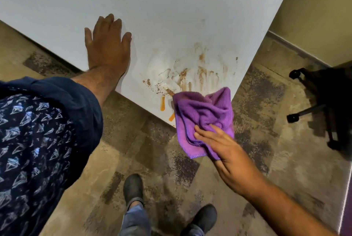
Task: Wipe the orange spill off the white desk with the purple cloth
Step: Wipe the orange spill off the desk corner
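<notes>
The right hand (226, 151) pinches a bunched purple microfibre cloth (203, 119) at the near corner of the white counter (171, 7), the cloth hanging partly off the edge. Just beyond it lies the orange spill (190, 75), smeared brownish streaks and specks with two brighter drips at the rim, nearer this hand. The left hand (107, 45) rests open and flat on the counter, off to the side.
</notes>
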